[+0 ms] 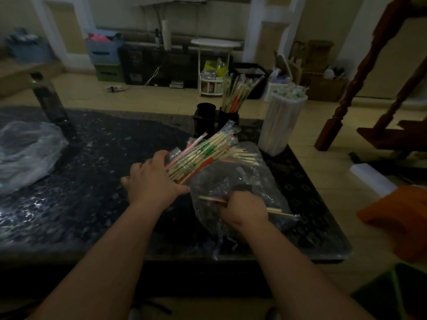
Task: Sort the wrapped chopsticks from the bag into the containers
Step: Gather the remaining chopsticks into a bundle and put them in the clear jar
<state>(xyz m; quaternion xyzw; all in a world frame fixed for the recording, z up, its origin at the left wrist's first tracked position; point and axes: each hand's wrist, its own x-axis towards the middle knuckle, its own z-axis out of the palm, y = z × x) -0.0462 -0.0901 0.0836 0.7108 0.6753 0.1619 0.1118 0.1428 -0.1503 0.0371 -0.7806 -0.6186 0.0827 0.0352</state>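
A clear plastic bag lies on the dark table near its right end. My left hand grips a thick bundle of wrapped chopsticks, which fans up and to the right over the bag. My right hand is inside the bag's mouth, curled round a few wrapped chopsticks that stick out on both sides of it. Behind stand a black holder with two cups, the right cup holding chopsticks, and a tall clear container packed with wrapped chopsticks.
Another crumpled clear bag lies at the table's left end. The table's right edge is close to the tall container. An orange object is at the far right, and a wooden stair post stands behind it.
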